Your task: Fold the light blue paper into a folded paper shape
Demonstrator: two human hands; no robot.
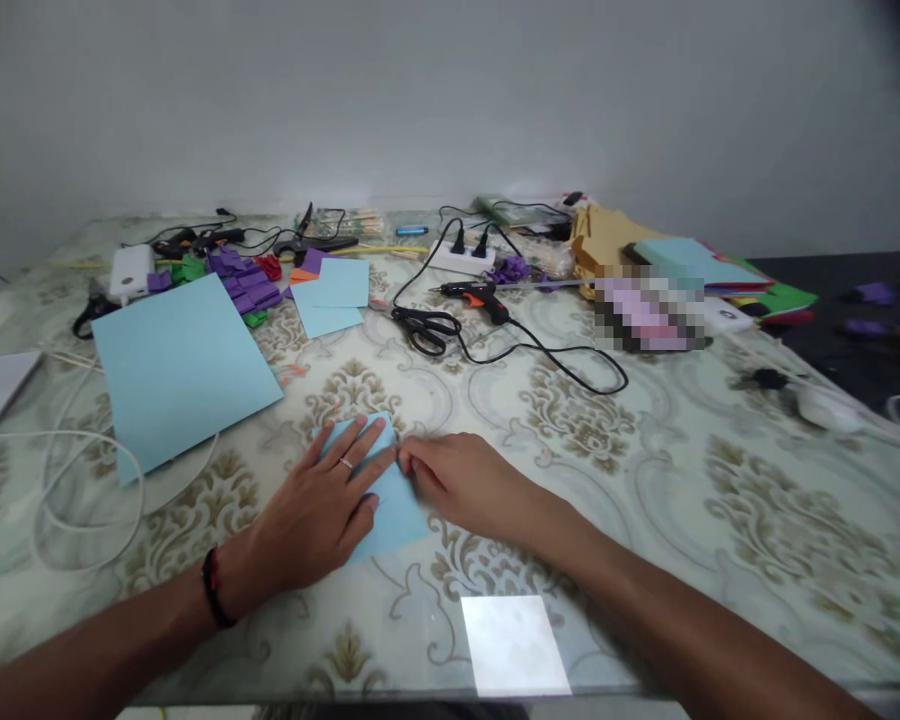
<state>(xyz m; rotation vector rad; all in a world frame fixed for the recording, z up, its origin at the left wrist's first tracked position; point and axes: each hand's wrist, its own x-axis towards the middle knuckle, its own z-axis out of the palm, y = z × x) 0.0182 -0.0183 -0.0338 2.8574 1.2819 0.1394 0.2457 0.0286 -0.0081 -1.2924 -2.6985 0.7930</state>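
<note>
A small light-blue sheet of paper [394,505] lies on the patterned tablecloth in front of me, partly hidden by my hands. My left hand [337,500] rests flat across its left side, fingers spread, with a ring on one finger. At the sheet's upper right edge is my right hand [450,475], its fingers curled in and touching the paper. What those fingers pinch, if anything, is hidden. A larger light-blue sheet [187,370] lies to the left. Beyond my hands are smaller blue paper squares [343,284].
Behind lie a black glue gun [484,297] with a looped cord, black-handled scissors [424,335], a white power strip [461,258] and purple paper pieces [244,285]. Coloured sheets [697,265] are stacked back right. A white cable [139,500] loops at left. A bright patch [516,645] shows near the front edge.
</note>
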